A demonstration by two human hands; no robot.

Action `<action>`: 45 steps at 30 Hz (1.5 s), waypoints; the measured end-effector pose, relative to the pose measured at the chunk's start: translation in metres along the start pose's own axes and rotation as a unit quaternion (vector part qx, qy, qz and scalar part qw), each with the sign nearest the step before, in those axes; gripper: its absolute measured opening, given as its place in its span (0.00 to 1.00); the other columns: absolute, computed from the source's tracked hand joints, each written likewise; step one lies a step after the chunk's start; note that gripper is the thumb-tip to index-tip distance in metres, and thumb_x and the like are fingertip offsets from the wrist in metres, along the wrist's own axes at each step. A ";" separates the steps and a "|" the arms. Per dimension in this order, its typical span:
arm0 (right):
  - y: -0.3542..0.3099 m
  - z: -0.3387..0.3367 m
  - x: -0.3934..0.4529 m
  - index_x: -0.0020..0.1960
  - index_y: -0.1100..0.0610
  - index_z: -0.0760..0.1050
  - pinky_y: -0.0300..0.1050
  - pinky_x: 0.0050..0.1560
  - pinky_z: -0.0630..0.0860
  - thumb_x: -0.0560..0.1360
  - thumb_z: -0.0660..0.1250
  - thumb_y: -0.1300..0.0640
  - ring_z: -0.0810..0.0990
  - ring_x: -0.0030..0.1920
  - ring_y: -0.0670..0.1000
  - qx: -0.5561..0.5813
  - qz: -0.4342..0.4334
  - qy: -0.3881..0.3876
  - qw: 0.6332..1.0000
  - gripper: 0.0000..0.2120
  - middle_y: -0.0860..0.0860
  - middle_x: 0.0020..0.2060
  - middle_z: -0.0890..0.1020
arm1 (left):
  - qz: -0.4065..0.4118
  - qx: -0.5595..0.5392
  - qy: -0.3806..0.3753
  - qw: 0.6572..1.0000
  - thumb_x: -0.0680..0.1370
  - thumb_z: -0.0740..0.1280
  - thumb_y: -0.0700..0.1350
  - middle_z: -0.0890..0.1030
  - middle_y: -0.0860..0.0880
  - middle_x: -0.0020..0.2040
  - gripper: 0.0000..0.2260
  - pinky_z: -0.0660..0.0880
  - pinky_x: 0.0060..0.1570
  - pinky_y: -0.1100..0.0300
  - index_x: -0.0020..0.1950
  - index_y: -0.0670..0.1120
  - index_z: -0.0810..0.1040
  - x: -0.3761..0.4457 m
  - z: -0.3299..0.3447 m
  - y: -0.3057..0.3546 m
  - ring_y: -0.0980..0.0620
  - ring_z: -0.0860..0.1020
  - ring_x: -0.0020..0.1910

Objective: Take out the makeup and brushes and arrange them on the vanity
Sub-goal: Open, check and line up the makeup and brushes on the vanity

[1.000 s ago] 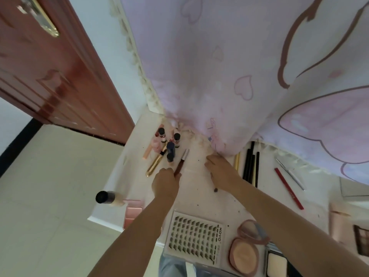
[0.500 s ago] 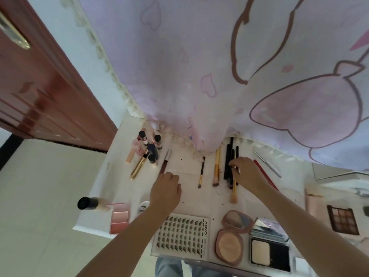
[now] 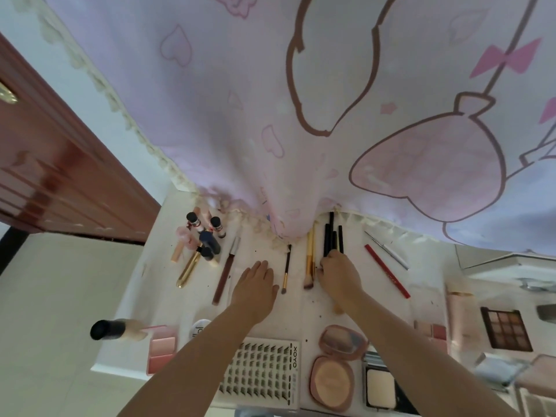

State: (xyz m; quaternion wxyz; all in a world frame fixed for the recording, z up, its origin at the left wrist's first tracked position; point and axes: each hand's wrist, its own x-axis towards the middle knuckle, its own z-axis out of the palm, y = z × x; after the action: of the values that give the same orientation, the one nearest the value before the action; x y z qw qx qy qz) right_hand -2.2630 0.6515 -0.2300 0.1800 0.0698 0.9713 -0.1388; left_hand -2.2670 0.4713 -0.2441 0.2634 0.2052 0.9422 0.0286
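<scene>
- Nearest us, the lash tray (image 3: 261, 371), compacts (image 3: 332, 383) and blush (image 3: 161, 352) sat along the front edge of the vanity (image 3: 156, 299), probably parked flat where they could not roll.
- Our left hand (image 3: 255, 285) lay flat and relaxed on the top, fingers straight, holding nothing; we judged it was simply steadying us.
- Our right hand (image 3: 338, 273) was curled over the near ends of the black pencils (image 3: 332, 236), seemingly squaring them into a row; how firm the hold was, we could not tell.
- Beside it the gold brushes (image 3: 310, 257) and a thin brush (image 3: 286, 269) lay parallel.
- Farther left, bottles (image 3: 207, 236) clustered by the curtain (image 3: 301, 115).
</scene>
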 end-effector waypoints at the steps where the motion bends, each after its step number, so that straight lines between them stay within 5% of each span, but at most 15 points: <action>1: 0.000 0.001 -0.001 0.56 0.61 0.73 0.42 0.53 0.71 0.78 0.56 0.59 0.73 0.55 0.55 -0.002 0.003 0.005 1.000 0.12 0.56 0.55 0.73 | -0.001 -0.001 -0.001 1.000 0.82 0.46 0.48 0.50 0.44 0.76 0.22 0.45 0.73 0.56 0.74 0.41 0.51 0.000 0.000 0.000 0.48 0.48 0.75; 8: -0.010 0.003 -0.005 0.60 0.60 0.66 0.40 0.39 0.70 0.76 0.56 0.62 0.77 0.49 0.53 -0.019 0.044 -0.013 0.999 0.12 0.56 0.52 0.76 | -0.008 0.036 -0.014 0.999 0.82 0.46 0.46 0.49 0.44 0.76 0.21 0.42 0.73 0.51 0.74 0.42 0.51 -0.001 -0.005 0.003 0.47 0.47 0.75; 12: -0.006 -0.016 -0.008 0.54 0.60 0.69 0.36 0.27 0.64 0.75 0.58 0.60 0.73 0.37 0.49 0.051 0.072 0.015 0.996 0.08 0.51 0.40 0.75 | 0.014 0.079 0.004 0.997 0.80 0.51 0.42 0.47 0.44 0.76 0.23 0.39 0.72 0.45 0.74 0.43 0.49 -0.005 -0.025 0.007 0.46 0.45 0.75; 16: 0.008 -0.056 -0.027 0.46 0.60 0.73 0.37 0.34 0.66 0.75 0.59 0.61 0.72 0.36 0.49 0.131 0.052 0.124 0.982 0.05 0.51 0.37 0.75 | 0.053 0.050 0.098 0.993 0.81 0.53 0.45 0.51 0.45 0.76 0.24 0.46 0.73 0.50 0.75 0.44 0.48 -0.003 -0.061 0.019 0.47 0.49 0.75; 20: 0.012 -0.105 -0.054 0.45 0.62 0.77 0.27 0.37 0.67 0.74 0.62 0.64 0.72 0.34 0.44 0.168 -0.079 0.183 0.965 0.05 0.51 0.37 0.77 | 0.123 0.038 0.161 0.979 0.81 0.54 0.49 0.54 0.45 0.75 0.24 0.54 0.71 0.53 0.74 0.44 0.51 -0.006 -0.103 0.041 0.47 0.54 0.74; 24: 0.002 -0.156 -0.076 0.45 0.64 0.79 0.21 0.40 0.67 0.71 0.66 0.66 0.69 0.32 0.35 0.186 -0.164 0.246 0.937 0.04 0.45 0.35 0.75 | 0.181 0.046 0.199 0.962 0.82 0.50 0.48 0.73 0.47 0.59 0.15 0.70 0.53 0.56 0.64 0.45 0.66 -0.019 -0.138 0.056 0.48 0.74 0.56; 30: -0.011 -0.215 -0.090 0.50 0.60 0.79 0.24 0.35 0.70 0.74 0.65 0.61 0.70 0.29 0.36 0.144 -0.209 0.170 0.952 0.07 0.37 0.30 0.71 | 0.225 0.145 0.264 0.927 0.81 0.52 0.49 0.79 0.50 0.49 0.12 0.71 0.40 0.61 0.59 0.47 0.70 -0.046 -0.207 0.050 0.51 0.78 0.44; 34: -0.011 -0.224 -0.096 0.47 0.59 0.80 0.25 0.29 0.71 0.72 0.67 0.62 0.75 0.25 0.37 0.162 -0.232 0.181 0.942 0.05 0.38 0.26 0.73 | 0.252 0.167 0.266 0.915 0.81 0.51 0.51 0.79 0.52 0.47 0.13 0.67 0.37 0.65 0.59 0.49 0.71 -0.062 -0.225 0.040 0.55 0.71 0.35; 39: 0.018 -0.247 -0.097 0.44 0.61 0.79 0.29 0.33 0.74 0.71 0.66 0.66 0.76 0.24 0.37 0.209 -0.171 0.264 0.926 0.04 0.38 0.25 0.75 | 0.167 0.132 0.251 0.944 0.81 0.51 0.51 0.75 0.56 0.44 0.14 0.65 0.43 0.71 0.59 0.50 0.71 -0.069 -0.232 0.000 0.58 0.73 0.40; 42: 0.005 -0.247 -0.093 0.44 0.54 0.78 0.32 0.36 0.74 0.72 0.66 0.62 0.77 0.27 0.37 0.190 -0.179 0.237 0.936 0.05 0.40 0.27 0.76 | 0.161 0.111 0.255 0.947 0.81 0.51 0.51 0.77 0.55 0.45 0.13 0.66 0.45 0.71 0.58 0.49 0.72 -0.068 -0.232 0.001 0.57 0.75 0.41; 45: -0.012 -0.241 -0.085 0.48 0.59 0.79 0.36 0.39 0.74 0.73 0.66 0.63 0.77 0.30 0.44 0.203 -0.192 0.218 0.935 0.06 0.42 0.28 0.76 | 0.172 0.109 0.257 0.945 0.81 0.51 0.51 0.79 0.52 0.49 0.14 0.72 0.49 0.66 0.60 0.49 0.72 -0.067 -0.228 0.009 0.54 0.78 0.45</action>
State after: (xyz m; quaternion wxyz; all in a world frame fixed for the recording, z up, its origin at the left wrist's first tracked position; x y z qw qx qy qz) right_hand -2.2660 0.7036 0.0201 -0.0842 -0.0541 0.9329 -0.3461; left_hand -2.3270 0.4654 -0.0144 -0.0202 0.3775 0.9255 0.0227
